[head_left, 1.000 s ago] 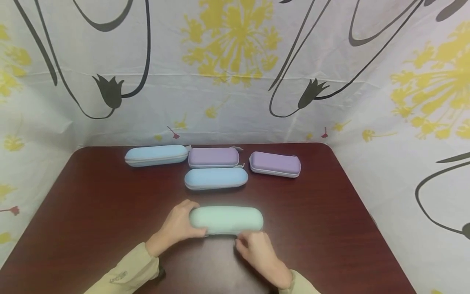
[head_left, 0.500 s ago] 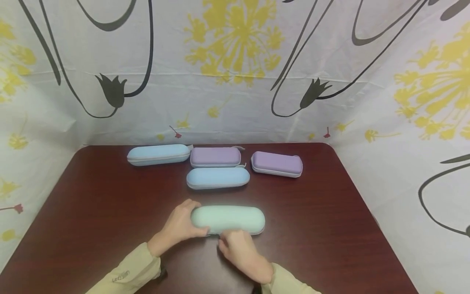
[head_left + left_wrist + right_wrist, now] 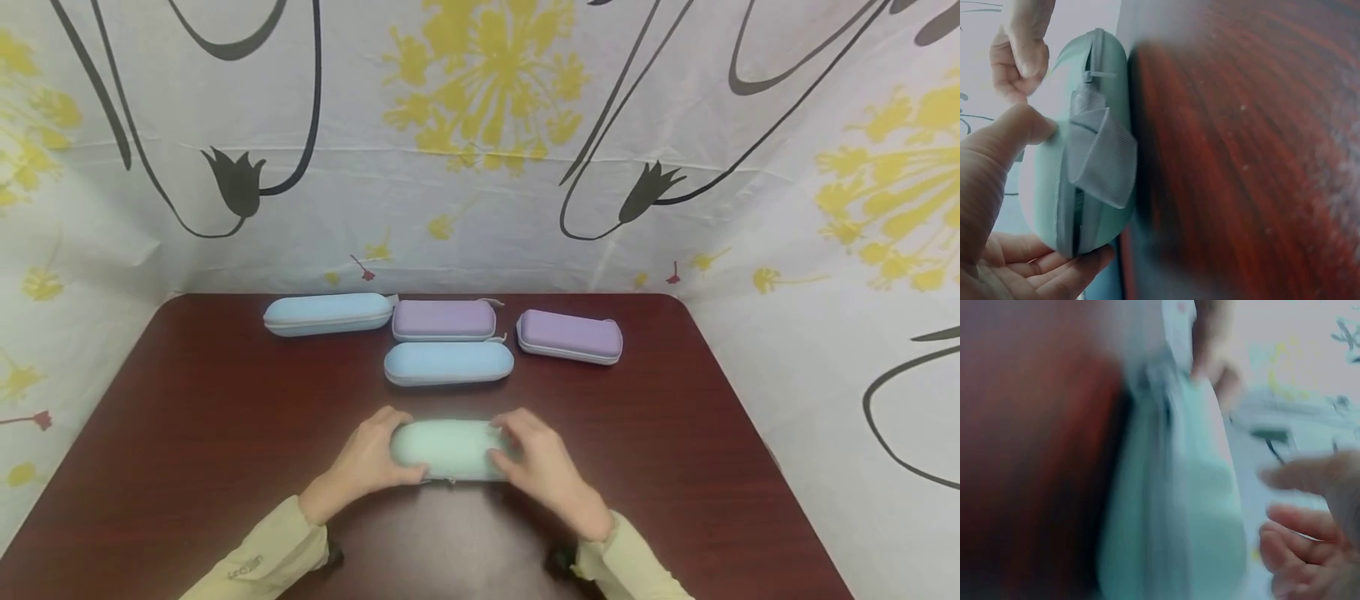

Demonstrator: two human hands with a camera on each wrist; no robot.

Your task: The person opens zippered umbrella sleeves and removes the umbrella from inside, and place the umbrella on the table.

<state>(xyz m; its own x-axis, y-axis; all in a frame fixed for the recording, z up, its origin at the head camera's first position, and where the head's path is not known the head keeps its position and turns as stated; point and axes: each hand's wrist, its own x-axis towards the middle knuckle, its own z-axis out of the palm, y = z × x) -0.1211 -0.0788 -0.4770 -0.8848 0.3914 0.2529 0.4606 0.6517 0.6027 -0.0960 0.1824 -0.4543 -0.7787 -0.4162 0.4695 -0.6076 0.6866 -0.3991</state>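
A mint green zippered case [image 3: 450, 450] lies lengthwise on the table near the front. My left hand [image 3: 369, 454] grips its left end, thumb on the near side and fingers around the far side. In the left wrist view, the zipper pull [image 3: 1089, 77] with its folded grey ribbon tab [image 3: 1100, 150] sits on the near side. A dark gap shows between the zipper edges at the left end. My right hand [image 3: 542, 462] is over the case's right end with thumb and fingers spread. In the blurred right wrist view its fingers stand apart from the case.
Behind lie a blue case [image 3: 448, 363], a purple case [image 3: 444, 320] touching or nearly touching its far side, another blue case [image 3: 328, 314] at back left and another purple case [image 3: 570, 336] at back right. Patterned cloth [image 3: 450, 225] hangs around the dark red table [image 3: 247, 417].
My right hand slid left along the case's near side, then let go and moved right and up over the right end, its fingers spreading. The left hand keeps its grip.
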